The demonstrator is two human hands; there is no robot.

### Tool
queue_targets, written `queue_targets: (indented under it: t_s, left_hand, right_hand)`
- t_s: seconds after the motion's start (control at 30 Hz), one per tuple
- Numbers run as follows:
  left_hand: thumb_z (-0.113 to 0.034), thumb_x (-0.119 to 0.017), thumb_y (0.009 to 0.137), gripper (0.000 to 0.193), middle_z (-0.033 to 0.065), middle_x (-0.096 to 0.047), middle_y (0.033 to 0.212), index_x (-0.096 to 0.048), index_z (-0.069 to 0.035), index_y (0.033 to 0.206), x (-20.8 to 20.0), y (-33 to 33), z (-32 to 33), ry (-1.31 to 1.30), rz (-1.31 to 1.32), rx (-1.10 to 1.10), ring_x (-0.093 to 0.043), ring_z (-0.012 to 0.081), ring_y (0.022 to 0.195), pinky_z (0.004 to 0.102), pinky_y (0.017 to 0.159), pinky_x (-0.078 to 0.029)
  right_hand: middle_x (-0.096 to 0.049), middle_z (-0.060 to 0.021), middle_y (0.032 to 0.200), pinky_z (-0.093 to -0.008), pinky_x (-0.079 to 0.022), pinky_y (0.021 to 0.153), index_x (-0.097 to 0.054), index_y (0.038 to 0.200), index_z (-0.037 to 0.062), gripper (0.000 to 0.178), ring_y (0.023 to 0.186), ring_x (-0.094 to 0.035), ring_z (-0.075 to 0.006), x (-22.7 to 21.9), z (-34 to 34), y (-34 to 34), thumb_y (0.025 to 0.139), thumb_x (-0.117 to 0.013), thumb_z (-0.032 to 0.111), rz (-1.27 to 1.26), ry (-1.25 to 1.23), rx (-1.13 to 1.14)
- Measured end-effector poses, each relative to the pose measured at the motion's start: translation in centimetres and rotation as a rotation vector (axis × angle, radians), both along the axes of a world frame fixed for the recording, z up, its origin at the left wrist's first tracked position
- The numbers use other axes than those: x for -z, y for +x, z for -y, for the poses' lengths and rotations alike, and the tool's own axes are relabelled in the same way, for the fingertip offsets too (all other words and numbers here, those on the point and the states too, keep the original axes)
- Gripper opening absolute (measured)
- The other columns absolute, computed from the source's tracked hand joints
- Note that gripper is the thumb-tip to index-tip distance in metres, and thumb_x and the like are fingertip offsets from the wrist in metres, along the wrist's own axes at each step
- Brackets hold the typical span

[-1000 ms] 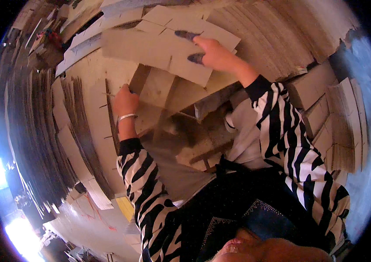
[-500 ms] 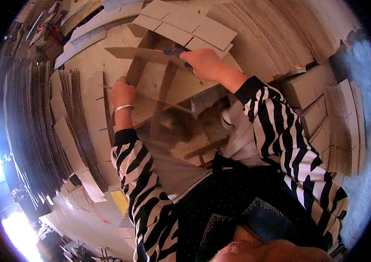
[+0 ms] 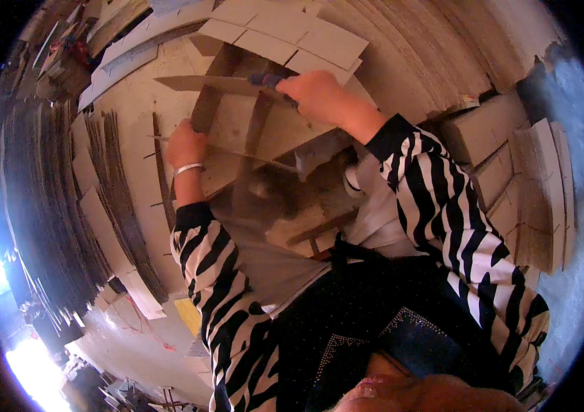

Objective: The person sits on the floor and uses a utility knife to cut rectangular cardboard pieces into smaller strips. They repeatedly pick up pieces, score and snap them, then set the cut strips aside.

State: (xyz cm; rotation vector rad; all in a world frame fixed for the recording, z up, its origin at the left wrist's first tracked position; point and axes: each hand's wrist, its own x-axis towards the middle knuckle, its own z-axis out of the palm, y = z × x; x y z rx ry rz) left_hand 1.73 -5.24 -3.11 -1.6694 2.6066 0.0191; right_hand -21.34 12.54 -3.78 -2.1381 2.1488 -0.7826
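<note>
Slotted cardboard strips cross each other in front of me and form an open divider grid. My left hand (image 3: 187,145) is closed around the near cardboard strip (image 3: 254,159), close to its left end, where another strip crosses it. My right hand (image 3: 314,96) pinches the far cardboard strip (image 3: 202,84) near its right part; that strip's pointed-looking left end sticks out past the grid. Dark coverings (image 3: 264,81) wrap the thumb and finger of the right hand. Between the two hands a cross strip (image 3: 256,123) links the far and near strips. My fingertips are partly hidden.
Slotted cardboard sheets (image 3: 285,31) lie beyond the grid on the pale work surface (image 3: 127,89). Tall stacks of cardboard (image 3: 44,206) stand at the left, with more stacks (image 3: 408,55) at the far right. Cardboard pieces (image 3: 535,199) stand on the right beside blue material (image 3: 573,137).
Both hands and the grid have shifted slightly to the left in the picture, along with much of the surroundings. Each hand keeps its hold.
</note>
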Motion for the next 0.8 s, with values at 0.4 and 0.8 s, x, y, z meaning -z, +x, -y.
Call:
queue_targets:
  t_s: [0.4, 0.8]
  left_hand:
    - [-0.012, -0.06, 0.072, 0.033, 0.0185, -0.066, 0.087, -0.057, -0.009, 0.105, 0.2, -4.9, -7.3, 0.124, -0.203, 0.421, -0.063, 0.0397, 0.084, 0.0514, 0.069, -0.05]
    - [-0.012, -0.057, 0.073, 0.026, 0.0174, -0.066, 0.086, -0.055, -0.01, 0.099, 0.7, -5.1, -6.6, 0.111, -0.126, 0.41, -0.063, 0.039, 0.083, 0.0507, 0.071, -0.05]
  right_hand:
    - [-0.063, -0.0148, 0.078, -0.0475, -0.046, 0.063, -0.058, 0.102, 0.0094, 0.036, 0.077, -0.061, -0.0363, -1.6, 0.9, 1.0, 0.066, -0.061, 0.004, 0.049, 0.012, 0.039]
    - [-0.064, -0.0114, 0.083, -0.0472, -0.05, 0.068, -0.059, 0.102, 0.0122, 0.028, 0.083, -0.064, -0.0326, 0.4, 0.1, 1.7, 0.074, -0.062, 0.014, -0.106, 0.266, 0.012]
